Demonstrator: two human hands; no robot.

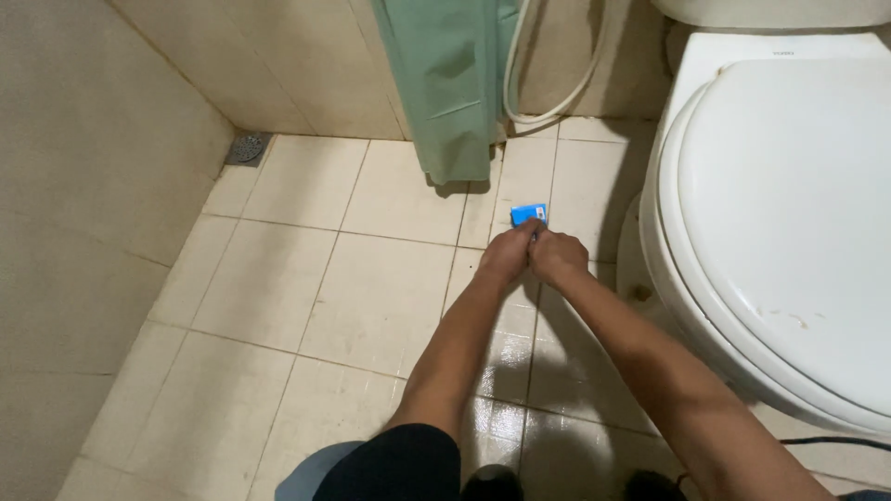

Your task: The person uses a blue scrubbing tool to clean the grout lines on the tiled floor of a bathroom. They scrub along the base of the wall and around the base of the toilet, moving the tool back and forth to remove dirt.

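On the far left I see a beige tiled wall [83, 232], and at its foot, in the corner, a small round grey metal floor drain [247, 147]. The cream square-tiled floor [371, 288] runs across the room, and it looks wet and shiny near my feet. Next comes a green plastic shower curtain [450, 83] hanging down to the floor, with a white looped hose [548, 102] just beside it on the back wall.

In the middle, my left hand [506, 255] and my right hand [557, 255] are pressed close together, low over the floor. Both are closed around a small blue and white flat packet [529, 214]. The packet sticks out past my fingertips, just above a tile line, near the bottom of the curtain. I think both hands pinch it, but my fingers hide the hold, so I cannot be sure which hand grips harder.

On the right stands a big white toilet [789, 223] with its lid down, near my right arm.
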